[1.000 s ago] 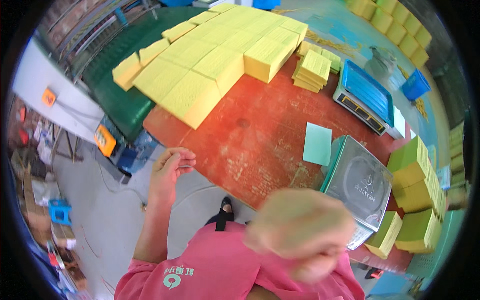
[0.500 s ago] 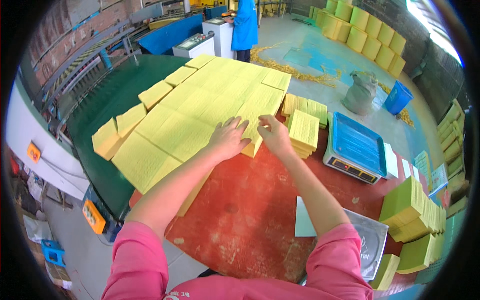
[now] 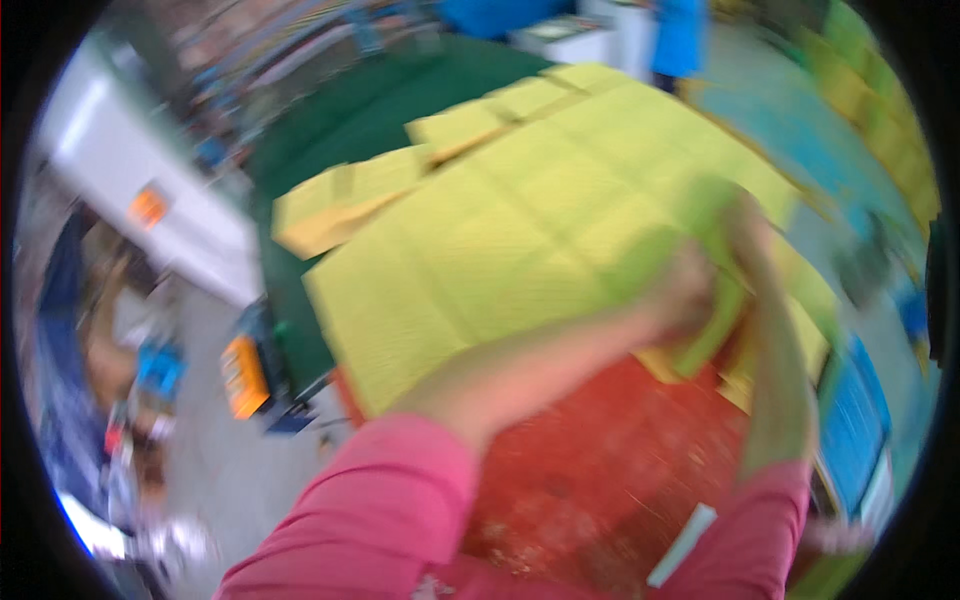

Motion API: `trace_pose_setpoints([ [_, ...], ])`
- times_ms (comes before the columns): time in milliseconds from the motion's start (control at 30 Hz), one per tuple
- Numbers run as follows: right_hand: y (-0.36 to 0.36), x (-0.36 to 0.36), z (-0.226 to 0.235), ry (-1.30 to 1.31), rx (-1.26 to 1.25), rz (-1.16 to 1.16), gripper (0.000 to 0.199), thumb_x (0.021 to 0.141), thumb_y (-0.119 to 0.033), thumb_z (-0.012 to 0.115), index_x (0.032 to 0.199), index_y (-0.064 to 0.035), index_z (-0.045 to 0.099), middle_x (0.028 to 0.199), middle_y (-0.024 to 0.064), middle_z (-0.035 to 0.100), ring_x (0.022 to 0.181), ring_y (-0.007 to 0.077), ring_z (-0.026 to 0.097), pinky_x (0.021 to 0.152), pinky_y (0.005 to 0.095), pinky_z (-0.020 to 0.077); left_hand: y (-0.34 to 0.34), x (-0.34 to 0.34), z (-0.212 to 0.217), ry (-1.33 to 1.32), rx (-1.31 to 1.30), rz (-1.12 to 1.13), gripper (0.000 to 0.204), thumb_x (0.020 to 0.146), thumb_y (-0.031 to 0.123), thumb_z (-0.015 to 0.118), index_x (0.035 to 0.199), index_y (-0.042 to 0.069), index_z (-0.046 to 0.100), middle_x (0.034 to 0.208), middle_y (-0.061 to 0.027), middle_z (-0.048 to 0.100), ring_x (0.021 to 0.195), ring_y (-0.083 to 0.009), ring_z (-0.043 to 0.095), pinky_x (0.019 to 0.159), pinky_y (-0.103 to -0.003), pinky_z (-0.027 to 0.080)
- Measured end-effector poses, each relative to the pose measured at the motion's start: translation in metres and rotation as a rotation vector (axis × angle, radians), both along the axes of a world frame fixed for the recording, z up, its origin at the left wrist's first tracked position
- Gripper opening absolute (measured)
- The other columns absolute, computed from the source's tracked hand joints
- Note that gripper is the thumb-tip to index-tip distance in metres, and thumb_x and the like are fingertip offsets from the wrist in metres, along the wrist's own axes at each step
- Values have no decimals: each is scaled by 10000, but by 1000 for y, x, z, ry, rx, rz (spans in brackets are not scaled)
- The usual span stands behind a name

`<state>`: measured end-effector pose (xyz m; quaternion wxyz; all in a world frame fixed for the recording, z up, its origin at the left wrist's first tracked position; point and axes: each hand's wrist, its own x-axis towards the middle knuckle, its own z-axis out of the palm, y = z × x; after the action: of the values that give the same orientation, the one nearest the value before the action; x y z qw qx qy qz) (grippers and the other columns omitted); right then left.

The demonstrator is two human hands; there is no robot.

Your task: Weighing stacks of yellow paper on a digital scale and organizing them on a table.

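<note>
The view is heavily motion-blurred. A wide spread of yellow sheet stacks (image 3: 520, 230) covers the far part of a red table (image 3: 620, 460). My left hand (image 3: 685, 290) reaches out in a pink sleeve to the stacks' right edge and appears closed on a yellow-green bundle of sheets (image 3: 715, 330) lifted off the pile. My right hand (image 3: 748, 225) is just above and right of it, at the bundle's top; its grip is lost in the blur.
A green surface (image 3: 350, 120) lies behind the stacks at left. A blue weighing scale (image 3: 855, 430) sits at the table's right. A pale slip (image 3: 680, 545) lies near me. A person in blue (image 3: 680, 35) stands far back. An orange box (image 3: 243, 375) sits on the floor at left.
The head has swung closer to the stacks. Both hands have moved right along the pile's edge, and a yellow-green bundle now sits between them.
</note>
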<state>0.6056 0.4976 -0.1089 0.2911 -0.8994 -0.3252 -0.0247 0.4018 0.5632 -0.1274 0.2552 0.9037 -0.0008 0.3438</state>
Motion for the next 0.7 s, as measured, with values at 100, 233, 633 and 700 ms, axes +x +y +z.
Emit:
trace_pose_setpoints([
  [100, -19, 47, -27, -474, -150, -21, 482, 1012, -341, 439, 1357, -13, 518, 1372, 200, 542, 1268, 365, 503, 1073, 456, 393, -5, 17, 3, -35, 370, 75, 292, 806, 190, 556, 948, -45, 653, 1009, -239, 598, 1009, -380, 538, 976, -470, 397],
  [233, 15, -2, -14, -394, -168, -24, 496, 1015, -405, 428, 1364, -63, 516, 1365, 184, 550, 1272, 357, 493, 1054, 458, 399, 13, -6, 7, 155, 686, 166, 528, 908, 390, 473, 1098, -60, 672, 1116, -224, 618, 1105, -347, 545, 1057, -464, 341],
  [633, 15, 58, -32, -265, -183, -40, 505, 1007, -434, 367, 1332, -91, 545, 1333, 161, 580, 1249, 350, 515, 1042, 460, 398, 15, 7, 13, 265, 566, 96, 433, 856, 401, 538, 940, 13, 713, 923, -148, 641, 936, -280, 603, 1040, -412, 351],
  [700, 16, 57, -29, -275, -176, -41, 504, 1007, -434, 358, 1320, -90, 552, 1324, 166, 582, 1237, 355, 521, 1033, 465, 402, 14, 4, 15, 281, 578, 77, 416, 853, 390, 538, 923, 21, 716, 896, -141, 639, 916, -278, 606, 1043, -410, 347],
])
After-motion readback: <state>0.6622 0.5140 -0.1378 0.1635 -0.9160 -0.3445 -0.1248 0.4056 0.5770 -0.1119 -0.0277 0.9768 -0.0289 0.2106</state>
